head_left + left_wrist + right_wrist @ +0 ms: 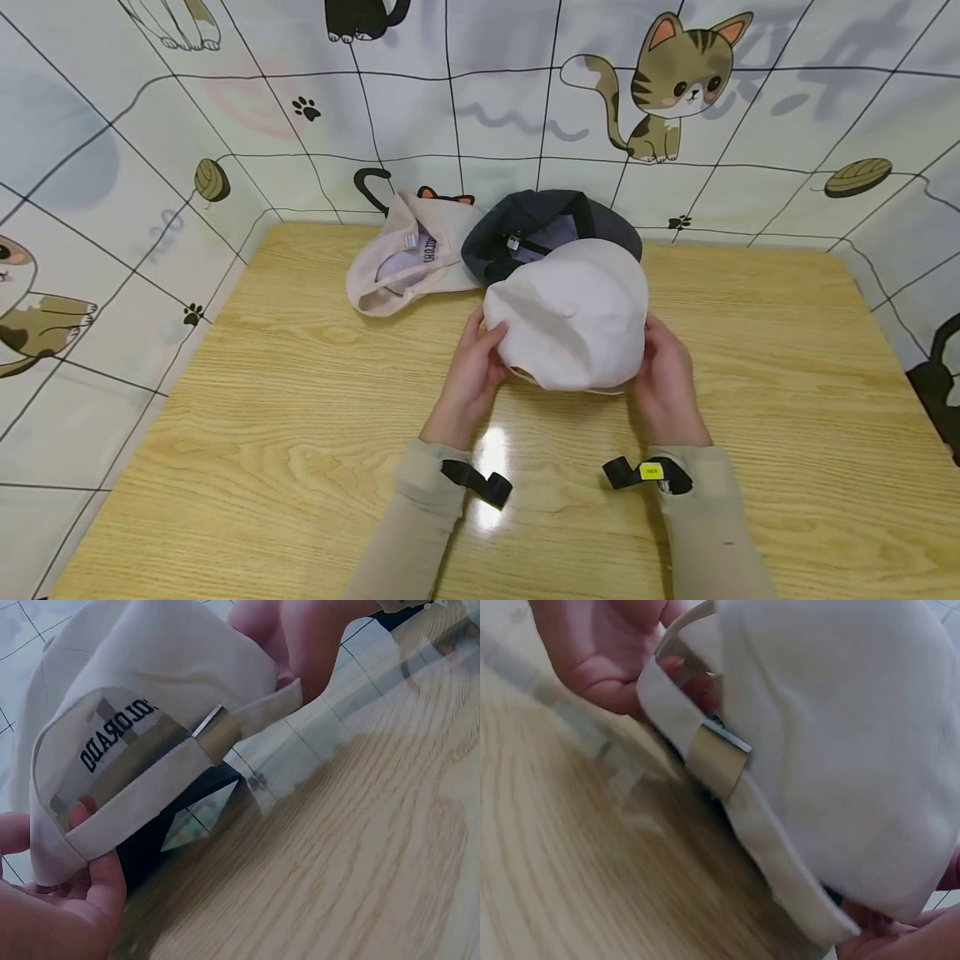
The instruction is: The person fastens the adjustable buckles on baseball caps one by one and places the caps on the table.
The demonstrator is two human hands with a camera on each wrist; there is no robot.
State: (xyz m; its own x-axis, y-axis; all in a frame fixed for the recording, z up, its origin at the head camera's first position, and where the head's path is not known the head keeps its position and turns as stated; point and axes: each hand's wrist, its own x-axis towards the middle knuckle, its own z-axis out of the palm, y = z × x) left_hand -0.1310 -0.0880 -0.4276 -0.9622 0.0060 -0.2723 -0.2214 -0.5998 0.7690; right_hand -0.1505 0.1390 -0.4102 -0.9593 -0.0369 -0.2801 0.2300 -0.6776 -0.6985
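A white baseball cap (577,325) is held off the table by both hands, crown up, its rear opening towards me. My left hand (468,379) grips its left edge; in the left wrist view the fingers (105,889) pinch the band beside the back strap (142,802). On the other side my right hand (666,387) grips the right edge, its fingertips partly hidden under the cap. A metal buckle (718,759) sits on the strap. Dark "COLORADO" lettering (116,735) shows mirrored through the opening. The cap's brim is out of sight.
Right behind the white cap lies a dark cap (611,225), upturned and partly covered by it. A pale pinkish cap (457,225) lies on its side to the left, touching the dark one. The wooden table (262,417) meets a cat-print cloth (495,117) at the back.
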